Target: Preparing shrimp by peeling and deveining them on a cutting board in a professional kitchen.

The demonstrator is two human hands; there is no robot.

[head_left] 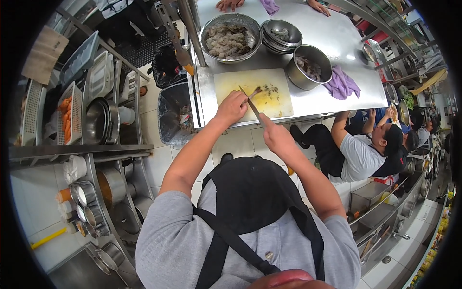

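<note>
My right hand [276, 138] grips a knife [253, 111], its blade slanting up and left over the cutting board [228, 79]. Close against the blade, my left hand [232, 107] is closed with its fingertips low on the board; what they hold is hidden. A small pinkish-brown piece, seemingly a shrimp tail [255, 92], shows just beyond the knife. Dark scraps [272, 90] and yellowish wet stains lie on the board's right part. Behind it stands a metal colander [256, 42] full of grey raw shrimp [228, 39]. Right of the board is a deep pot [298, 79] with more shrimp [308, 68].
Stacked metal bowls [291, 30] stand behind the board; a purple cloth [342, 84] lies right of the pot. A lined bin [174, 108] is below the table's left edge. Another person's hand [229, 5] rests at the far edge. A co-worker [368, 156] is at the right.
</note>
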